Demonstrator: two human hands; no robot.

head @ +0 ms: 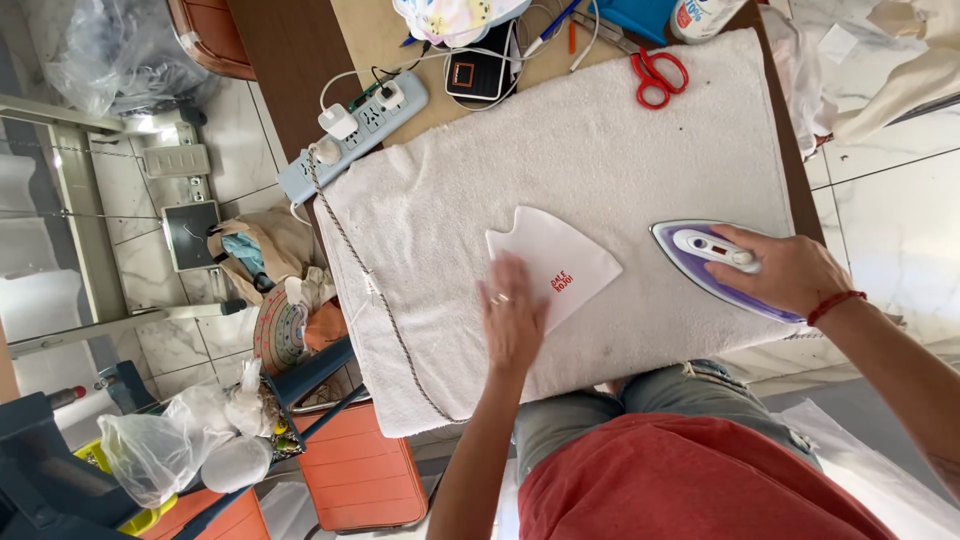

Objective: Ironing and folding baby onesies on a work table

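Note:
A small white cloth piece (555, 255) with a red print lies on a white towel (600, 150) spread over the table. My left hand (512, 315), blurred, lies flat on the near left part of the cloth, fingers spread. My right hand (785, 270) grips the handle of a purple and white iron (700, 250), which rests on the towel to the right of the cloth, its tip pointing at the cloth. The iron's braided cord (375, 300) runs along the towel's left side up to a power strip (350, 135).
Red scissors (658, 75) lie at the towel's far edge. A small black device (478, 72), pens and cables sit beyond them. Orange stools (360, 470), a plastic bag (160, 450) and clutter stand on the tiled floor at left. The table's right edge is beside the iron.

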